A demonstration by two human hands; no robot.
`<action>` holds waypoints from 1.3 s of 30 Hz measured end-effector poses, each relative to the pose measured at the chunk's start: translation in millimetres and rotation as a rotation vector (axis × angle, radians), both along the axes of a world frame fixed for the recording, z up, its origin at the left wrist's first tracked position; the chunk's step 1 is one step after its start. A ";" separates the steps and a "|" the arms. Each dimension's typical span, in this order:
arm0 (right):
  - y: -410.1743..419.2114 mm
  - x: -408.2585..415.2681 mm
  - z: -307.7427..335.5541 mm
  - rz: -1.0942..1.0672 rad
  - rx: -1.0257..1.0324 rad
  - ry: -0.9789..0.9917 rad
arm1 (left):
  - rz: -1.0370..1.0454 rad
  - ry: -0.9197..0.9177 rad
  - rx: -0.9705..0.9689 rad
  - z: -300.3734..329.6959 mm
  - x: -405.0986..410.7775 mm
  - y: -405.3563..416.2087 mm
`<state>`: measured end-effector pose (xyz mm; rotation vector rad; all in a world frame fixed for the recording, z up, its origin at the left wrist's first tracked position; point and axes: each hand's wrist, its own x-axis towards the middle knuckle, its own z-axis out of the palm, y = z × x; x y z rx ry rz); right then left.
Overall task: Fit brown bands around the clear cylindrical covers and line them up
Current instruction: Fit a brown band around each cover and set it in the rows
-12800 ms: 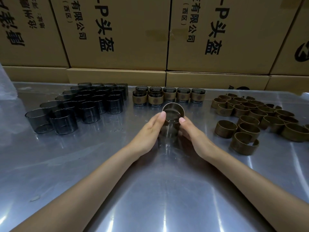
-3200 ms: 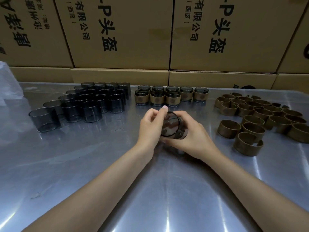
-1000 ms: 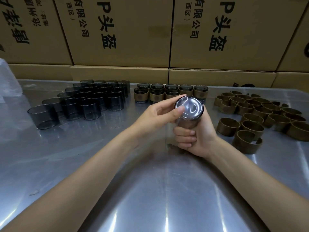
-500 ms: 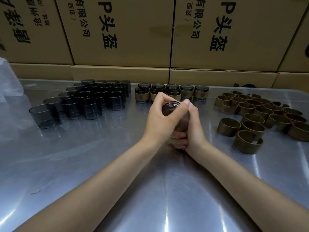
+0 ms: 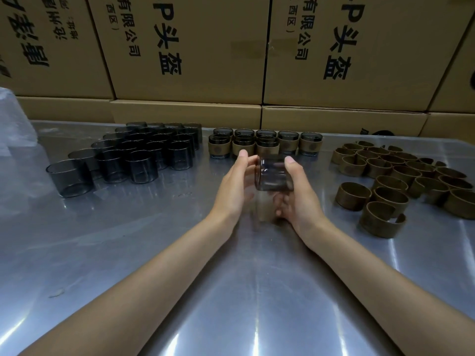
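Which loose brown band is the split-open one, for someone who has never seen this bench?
Start at the steel table and go to its right side, where the loose brown bands lie in a cluster. The split band is the cluster's nearest member to the camera. Unlike its closed neighbours, its ring gapes open, with one end curling outward.

We read black print on the cardboard boxes (image 5: 190, 47) stacked behind the bench: "-P头盔" in large characters on two box faces, with smaller "有限公司" and "(西区)" beside it. The leftmost box's characters are too skewed for us to read. Nothing else bears legible text.
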<state>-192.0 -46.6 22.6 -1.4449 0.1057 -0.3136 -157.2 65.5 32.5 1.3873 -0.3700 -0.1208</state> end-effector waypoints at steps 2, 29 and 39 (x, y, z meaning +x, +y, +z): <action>-8.1 0.1 1.0 0.030 0.004 -0.005 | -0.035 0.036 0.075 -5.2 4.4 7.0; -29.1 5.2 -0.9 0.238 0.165 0.061 | -0.273 0.035 0.087 -11.8 22.9 25.1; -27.0 3.6 0.1 0.288 0.129 0.031 | -0.176 0.106 0.109 -16.4 26.6 20.6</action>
